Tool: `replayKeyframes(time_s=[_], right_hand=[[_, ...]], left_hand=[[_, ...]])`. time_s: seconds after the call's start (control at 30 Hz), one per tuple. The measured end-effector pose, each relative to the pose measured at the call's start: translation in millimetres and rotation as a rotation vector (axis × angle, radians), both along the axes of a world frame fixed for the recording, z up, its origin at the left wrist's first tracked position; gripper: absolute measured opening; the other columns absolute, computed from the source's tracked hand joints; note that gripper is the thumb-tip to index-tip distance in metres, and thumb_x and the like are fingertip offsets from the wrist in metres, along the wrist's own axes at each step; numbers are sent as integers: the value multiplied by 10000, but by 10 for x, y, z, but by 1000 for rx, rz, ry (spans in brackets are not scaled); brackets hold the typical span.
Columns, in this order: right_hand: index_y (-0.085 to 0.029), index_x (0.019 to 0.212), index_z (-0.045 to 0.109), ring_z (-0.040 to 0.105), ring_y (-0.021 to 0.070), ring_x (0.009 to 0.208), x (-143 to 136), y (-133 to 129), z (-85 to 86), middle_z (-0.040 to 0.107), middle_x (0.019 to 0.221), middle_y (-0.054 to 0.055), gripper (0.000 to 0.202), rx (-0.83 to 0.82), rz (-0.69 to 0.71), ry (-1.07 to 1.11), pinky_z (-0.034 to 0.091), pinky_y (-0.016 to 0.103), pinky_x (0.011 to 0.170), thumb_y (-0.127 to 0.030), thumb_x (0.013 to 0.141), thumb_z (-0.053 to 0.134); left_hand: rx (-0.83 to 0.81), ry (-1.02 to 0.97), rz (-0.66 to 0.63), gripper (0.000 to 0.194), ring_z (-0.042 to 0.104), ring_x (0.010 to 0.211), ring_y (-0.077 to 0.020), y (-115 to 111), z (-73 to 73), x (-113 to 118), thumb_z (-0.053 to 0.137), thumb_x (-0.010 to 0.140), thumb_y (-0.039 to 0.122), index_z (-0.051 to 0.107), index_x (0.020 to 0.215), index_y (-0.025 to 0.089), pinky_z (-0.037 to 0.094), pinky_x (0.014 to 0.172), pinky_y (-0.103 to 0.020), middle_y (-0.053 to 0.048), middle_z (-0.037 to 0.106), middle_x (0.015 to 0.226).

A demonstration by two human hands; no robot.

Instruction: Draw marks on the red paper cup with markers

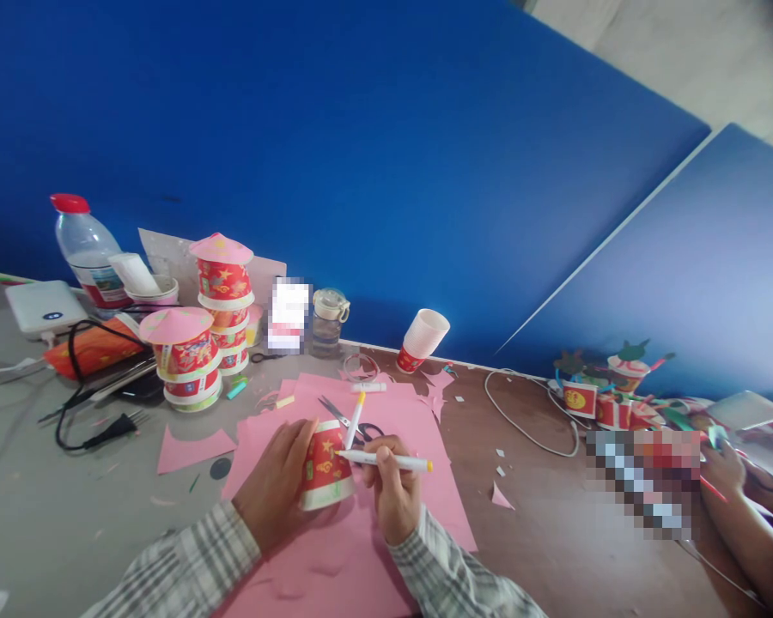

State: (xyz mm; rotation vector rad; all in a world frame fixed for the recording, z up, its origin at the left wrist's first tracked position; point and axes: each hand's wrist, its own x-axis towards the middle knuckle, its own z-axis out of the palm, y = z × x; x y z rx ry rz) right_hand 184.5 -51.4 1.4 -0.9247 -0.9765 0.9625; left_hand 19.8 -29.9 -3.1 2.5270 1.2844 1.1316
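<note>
Upside down over pink paper point(438, 489), a red paper cup point(326, 468) with gold patterns is gripped from its left side by my left hand point(276, 483). My right hand point(392, 489) pinches a white marker point(403, 463) with a yellow end; its tip meets or nearly meets the cup's right side. Just behind the cup lie dark-handled scissors point(338, 412) and a white pen cap or second marker with a yellow end point(356, 419). Another white marker point(368, 388) rests at the back of the paper.
Stacked red cups with pink cone tops point(221, 249) stand at the left, near a bottle point(90, 249), a black plug point(112, 431) and a power bank point(46, 307). Behind are a glass jar point(328, 324) and white cups point(427, 329). Another person's hand point(725, 468) is at the right.
</note>
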Motion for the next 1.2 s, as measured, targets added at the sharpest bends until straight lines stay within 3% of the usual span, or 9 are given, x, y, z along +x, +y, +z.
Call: replayKeyframes(time_s=[1.2], right_hand=[[-178,651,613,424,119,347,-17,-5,7,487,390,-53,294,8,-14,-17,363,211,377,-427,763,505]], left_hand=[[15,31,2,993,404,1054,-306,11,-46,-24,625,538,593,91,1271,188,426,852,-470,-130,428,1143]])
